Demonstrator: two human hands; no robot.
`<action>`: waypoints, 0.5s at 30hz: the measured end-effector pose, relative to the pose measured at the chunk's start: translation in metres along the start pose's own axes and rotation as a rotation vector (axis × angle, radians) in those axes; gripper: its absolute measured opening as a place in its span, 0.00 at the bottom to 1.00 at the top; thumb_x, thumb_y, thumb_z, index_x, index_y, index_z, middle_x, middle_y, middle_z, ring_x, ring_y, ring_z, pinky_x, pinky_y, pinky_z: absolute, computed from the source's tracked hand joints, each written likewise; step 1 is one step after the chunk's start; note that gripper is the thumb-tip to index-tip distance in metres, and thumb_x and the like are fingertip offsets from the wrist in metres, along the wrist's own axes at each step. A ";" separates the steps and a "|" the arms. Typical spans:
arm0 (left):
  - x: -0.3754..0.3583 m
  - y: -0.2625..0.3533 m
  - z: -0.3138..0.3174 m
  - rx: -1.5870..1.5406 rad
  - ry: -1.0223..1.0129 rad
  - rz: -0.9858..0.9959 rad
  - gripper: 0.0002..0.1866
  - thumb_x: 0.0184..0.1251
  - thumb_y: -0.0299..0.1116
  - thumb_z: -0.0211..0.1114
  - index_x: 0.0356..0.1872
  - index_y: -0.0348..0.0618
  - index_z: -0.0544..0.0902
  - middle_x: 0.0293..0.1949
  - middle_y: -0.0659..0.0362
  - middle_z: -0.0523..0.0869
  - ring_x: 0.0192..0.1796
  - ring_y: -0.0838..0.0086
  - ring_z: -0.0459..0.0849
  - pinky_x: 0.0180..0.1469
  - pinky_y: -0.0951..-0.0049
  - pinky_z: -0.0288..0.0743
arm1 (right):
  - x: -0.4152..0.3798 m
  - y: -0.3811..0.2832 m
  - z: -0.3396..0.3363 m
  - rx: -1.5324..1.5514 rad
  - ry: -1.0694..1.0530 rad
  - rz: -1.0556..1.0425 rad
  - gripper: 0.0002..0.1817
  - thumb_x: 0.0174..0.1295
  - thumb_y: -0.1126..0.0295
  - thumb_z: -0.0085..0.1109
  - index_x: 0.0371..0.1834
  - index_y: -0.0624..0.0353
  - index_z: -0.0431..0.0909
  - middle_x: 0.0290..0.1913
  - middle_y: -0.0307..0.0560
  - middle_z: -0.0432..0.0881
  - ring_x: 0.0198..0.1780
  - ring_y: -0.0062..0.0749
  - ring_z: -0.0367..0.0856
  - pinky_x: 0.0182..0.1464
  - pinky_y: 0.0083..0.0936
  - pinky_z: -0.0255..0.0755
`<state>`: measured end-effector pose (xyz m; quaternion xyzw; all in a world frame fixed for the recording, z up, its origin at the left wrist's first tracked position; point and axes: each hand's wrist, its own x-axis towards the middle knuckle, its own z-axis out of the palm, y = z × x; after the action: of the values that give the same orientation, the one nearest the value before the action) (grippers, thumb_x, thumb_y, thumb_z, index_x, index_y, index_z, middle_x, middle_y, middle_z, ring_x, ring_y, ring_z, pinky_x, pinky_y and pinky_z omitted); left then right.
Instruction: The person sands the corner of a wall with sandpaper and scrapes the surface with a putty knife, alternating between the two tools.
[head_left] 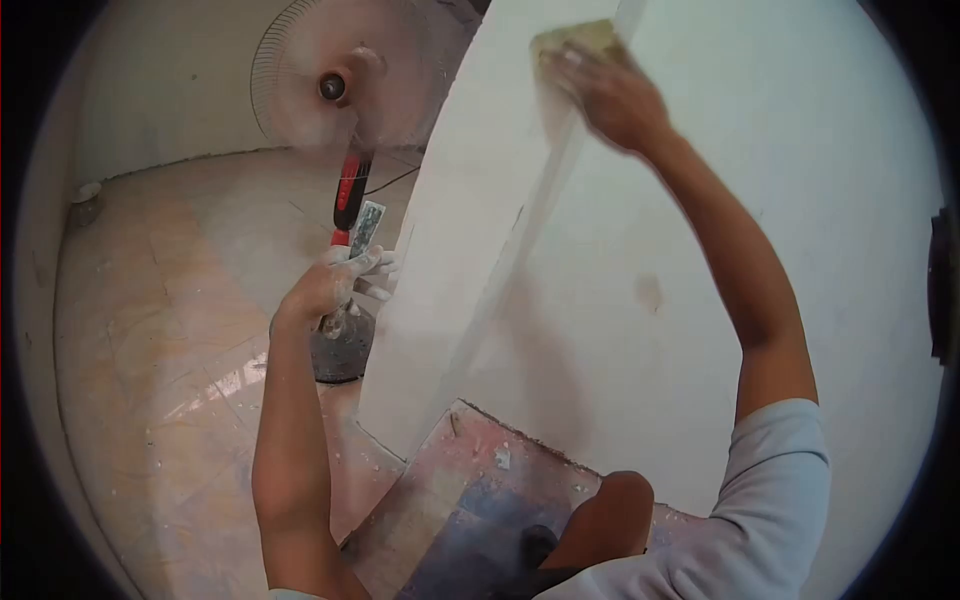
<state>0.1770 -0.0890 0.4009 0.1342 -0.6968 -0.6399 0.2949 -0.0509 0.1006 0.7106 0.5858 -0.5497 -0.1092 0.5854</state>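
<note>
High on the white wall (pixel 640 300), my right hand (pixel 610 95) presses a yellowish sanding pad or sponge (pixel 585 38) near the vertical corner edge. The hand is slightly blurred and its fingers lie over the pad. My left hand (pixel 335 285), whitened with dust or plaster, is at the left side of the wall's narrow face (pixel 440 260). Its thumb and fingers close around a small putty knife (pixel 368 228) whose speckled blade points up. The lower part of this tool is hidden by the hand.
A standing fan (pixel 333 86) with a red and black pole (pixel 347 190) and a dark base (pixel 340 355) stands behind my left hand. A small cup-like container (pixel 88 200) sits by the far left wall. Dusty tiled floor (pixel 200 400) shows white specks. My knee (pixel 615 510) is near the wall's foot.
</note>
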 end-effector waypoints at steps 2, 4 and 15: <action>0.013 -0.017 -0.001 -0.021 0.012 0.021 0.29 0.78 0.54 0.61 0.64 0.39 0.80 0.59 0.58 0.89 0.42 0.72 0.90 0.33 0.73 0.73 | 0.002 0.021 -0.002 -0.208 0.162 -0.017 0.26 0.74 0.69 0.50 0.75 0.44 0.72 0.74 0.36 0.75 0.78 0.34 0.66 0.78 0.36 0.64; 0.014 -0.020 -0.003 -0.038 0.036 0.073 0.29 0.78 0.55 0.61 0.64 0.39 0.80 0.60 0.58 0.88 0.42 0.72 0.90 0.32 0.73 0.73 | -0.036 -0.002 0.024 -0.061 0.156 -0.165 0.24 0.74 0.67 0.52 0.73 0.44 0.75 0.76 0.34 0.73 0.78 0.32 0.67 0.80 0.44 0.59; 0.000 -0.001 -0.002 -0.031 0.008 0.056 0.31 0.77 0.56 0.60 0.65 0.39 0.79 0.58 0.57 0.89 0.43 0.72 0.90 0.31 0.72 0.72 | -0.050 -0.017 0.005 -0.217 0.216 -0.221 0.26 0.68 0.69 0.59 0.70 0.39 0.78 0.71 0.29 0.78 0.77 0.27 0.70 0.84 0.59 0.42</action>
<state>0.1775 -0.0905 0.3997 0.1126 -0.6891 -0.6417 0.3173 -0.0649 0.1313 0.6692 0.5843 -0.4012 -0.1679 0.6852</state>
